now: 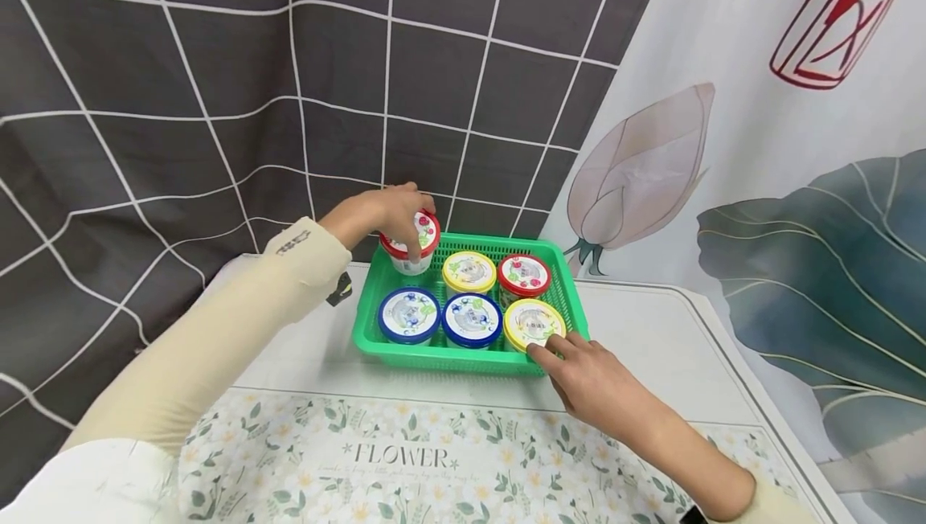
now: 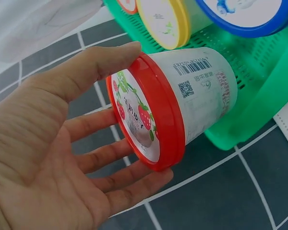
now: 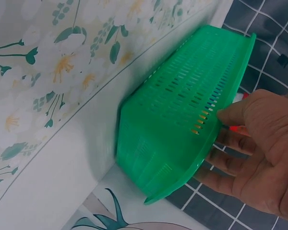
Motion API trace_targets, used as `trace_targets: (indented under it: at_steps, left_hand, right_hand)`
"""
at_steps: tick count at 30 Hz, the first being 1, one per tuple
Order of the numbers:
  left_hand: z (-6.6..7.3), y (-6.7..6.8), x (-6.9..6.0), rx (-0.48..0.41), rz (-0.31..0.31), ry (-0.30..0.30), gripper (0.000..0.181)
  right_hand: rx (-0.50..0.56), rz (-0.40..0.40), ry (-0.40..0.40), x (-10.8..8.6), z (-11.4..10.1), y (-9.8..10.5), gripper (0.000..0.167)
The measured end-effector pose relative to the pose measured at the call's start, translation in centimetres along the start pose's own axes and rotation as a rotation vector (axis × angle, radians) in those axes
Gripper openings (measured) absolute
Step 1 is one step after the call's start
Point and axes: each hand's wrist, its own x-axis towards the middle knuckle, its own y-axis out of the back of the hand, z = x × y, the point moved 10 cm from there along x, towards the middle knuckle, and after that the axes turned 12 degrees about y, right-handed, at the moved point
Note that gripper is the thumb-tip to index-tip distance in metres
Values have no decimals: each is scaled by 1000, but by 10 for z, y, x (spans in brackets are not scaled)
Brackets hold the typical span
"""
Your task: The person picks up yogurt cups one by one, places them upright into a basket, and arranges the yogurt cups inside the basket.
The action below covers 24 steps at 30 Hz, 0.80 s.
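In the head view a green plastic basket [image 1: 448, 359] holds several lidded tubs. My left hand [image 1: 394, 214] grips a red-lidded tub [image 2: 201, 91] by its lid, thumb on one side and fingers on the other. That tub is tilted over the basket's back left corner, strawberries printed on its lid. At the front right corner my right hand [image 1: 593, 375] holds the basket's rim, thumb outside and fingers on the inner side. Beside those fingers sits a yellow-lidded tub [image 1: 534, 323]. The right wrist view shows the right hand [image 3: 264, 153] at the rim, its fingertips partly hidden.
Two blue-lidded tubs [image 1: 409, 315] stand along the basket's front. Behind them are another yellow-lidded tub [image 1: 469, 271] and a second red-lidded tub [image 1: 524, 275]. A floral mat [image 1: 405, 460] covers the near part of the white table [image 1: 651, 339]. A dark checked curtain [image 1: 347, 66] hangs close behind.
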Motion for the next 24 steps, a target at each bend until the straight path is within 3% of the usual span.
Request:
trace_targets:
  at_steps: [11, 24]
  left_hand:
    - [-7, -28, 16, -64, -43, 21, 92]
    - [-12, -55, 21, -60, -135, 25, 86]
  right_hand:
    - [-9, 4, 3, -2, -1, 0, 42]
    - [6, -11, -10, -1, 1, -2, 42]
